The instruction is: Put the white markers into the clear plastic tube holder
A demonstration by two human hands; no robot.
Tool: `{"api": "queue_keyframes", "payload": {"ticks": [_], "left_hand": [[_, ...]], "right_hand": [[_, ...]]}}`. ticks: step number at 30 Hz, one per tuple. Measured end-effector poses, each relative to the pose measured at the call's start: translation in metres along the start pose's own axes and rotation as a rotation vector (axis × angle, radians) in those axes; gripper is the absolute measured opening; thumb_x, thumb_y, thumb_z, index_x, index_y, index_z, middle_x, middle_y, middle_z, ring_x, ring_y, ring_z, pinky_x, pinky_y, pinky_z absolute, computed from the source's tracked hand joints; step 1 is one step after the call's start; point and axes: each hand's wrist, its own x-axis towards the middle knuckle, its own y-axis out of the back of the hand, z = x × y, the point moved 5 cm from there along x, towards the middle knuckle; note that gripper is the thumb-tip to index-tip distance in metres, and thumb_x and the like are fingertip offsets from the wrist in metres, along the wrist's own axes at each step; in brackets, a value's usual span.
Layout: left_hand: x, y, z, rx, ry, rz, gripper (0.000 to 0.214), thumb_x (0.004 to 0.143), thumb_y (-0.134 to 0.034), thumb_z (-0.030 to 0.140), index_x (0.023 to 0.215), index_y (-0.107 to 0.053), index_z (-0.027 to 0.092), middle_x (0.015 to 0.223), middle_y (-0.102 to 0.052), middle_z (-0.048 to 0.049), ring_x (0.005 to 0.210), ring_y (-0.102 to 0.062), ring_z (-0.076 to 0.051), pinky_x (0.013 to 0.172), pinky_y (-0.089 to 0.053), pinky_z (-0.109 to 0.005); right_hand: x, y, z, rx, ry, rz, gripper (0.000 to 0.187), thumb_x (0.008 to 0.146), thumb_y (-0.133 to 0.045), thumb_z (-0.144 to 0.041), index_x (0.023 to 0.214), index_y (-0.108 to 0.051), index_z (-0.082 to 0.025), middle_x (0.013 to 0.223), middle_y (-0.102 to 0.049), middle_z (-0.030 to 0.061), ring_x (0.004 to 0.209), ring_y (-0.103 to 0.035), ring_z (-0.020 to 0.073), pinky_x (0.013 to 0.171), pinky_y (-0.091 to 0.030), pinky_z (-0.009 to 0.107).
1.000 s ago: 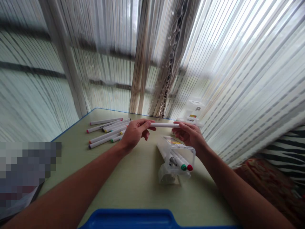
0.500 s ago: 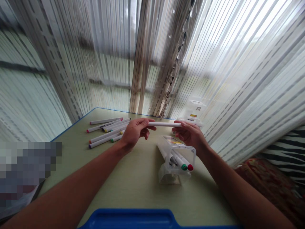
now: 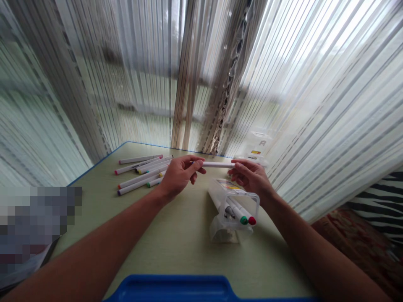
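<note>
My left hand [image 3: 179,174] and right hand [image 3: 254,175] pinch a white marker [image 3: 218,165] near opposite ends, a grip that likely keeps it level above the bench [image 3: 170,243], near the clear case [image 3: 231,185].

A pale green table [image 3: 163,243] is holding a bunch of white markers [image 3: 138,178] just left of the left hand [image 3: 179,176]. A clear box [image 3: 222,191] is lying on the near side of the right hand [image 3: 254,176], and another clear thing [image 3: 260,144] is sitting behind that hand.
</note>
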Motion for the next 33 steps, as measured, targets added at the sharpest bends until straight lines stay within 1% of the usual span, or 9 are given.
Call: {"api": "queue_keyframes", "payload": {"ticks": [7,13,18,26,33], "left_hand": [[-0.0003,-0.0017,-0.0012,0.105,-0.023,-0.022,0.038,0.076,-0.076,0.039,0.097,-0.071,0.007,0.069,-0.072,-0.0070,0.044,-0.048,-0.007,0.042,-0.039,-0.020],[-0.0015,-0.0020,-0.0009,0.159,-0.036,-0.040,0.038,0.073,-0.079,0.040,0.092,-0.073,0.009,0.066,-0.068,-0.0045,0.045,-0.046,-0.006,0.041,-0.036,-0.019],[-0.0017,-0.0013,-0.0016,0.182,-0.037,-0.028,0.037,0.073,-0.079,0.041,0.091,-0.074,0.009,0.065,-0.067,-0.0037,0.046,-0.046,-0.007,0.042,-0.034,-0.019],[-0.0005,-0.0026,-0.0006,0.153,-0.038,-0.030,0.035,0.073,-0.078,0.040,0.091,-0.074,0.010,0.069,-0.070,-0.0051,0.046,-0.046,-0.007,0.042,-0.036,-0.020],[-0.0018,-0.0028,0.0013,0.145,-0.021,-0.020,0.036,0.074,-0.077,0.041,0.090,-0.074,0.009,0.070,-0.070,-0.0061,0.045,-0.047,-0.006,0.042,-0.036,-0.020]], "right_hand": [[-0.0003,-0.0008,0.0019,-0.095,0.062,-0.024,0.028,0.068,-0.086,-0.034,0.087,-0.076,-0.018,0.066,-0.074,0.0053,0.047,-0.063,0.0124,0.037,-0.035,0.019],[-0.0021,-0.0002,0.0009,-0.192,0.102,-0.028,0.024,0.070,-0.085,-0.033,0.085,-0.076,-0.017,0.065,-0.073,0.0052,0.048,-0.063,0.0122,0.039,-0.038,0.020],[-0.0025,-0.0017,-0.0001,-0.168,0.103,-0.036,0.021,0.073,-0.083,-0.032,0.087,-0.077,-0.018,0.068,-0.074,0.0048,0.050,-0.061,0.0104,0.040,-0.037,0.019],[-0.0033,-0.0023,-0.0005,-0.113,0.051,-0.009,0.024,0.071,-0.084,-0.035,0.088,-0.077,-0.020,0.069,-0.074,0.0048,0.050,-0.057,0.0092,0.042,-0.033,0.020],[-0.0042,-0.0022,-0.0005,-0.110,0.029,-0.001,0.025,0.072,-0.083,-0.037,0.089,-0.076,-0.019,0.069,-0.074,0.0049,0.052,-0.058,0.0097,0.042,-0.033,0.020]]}}
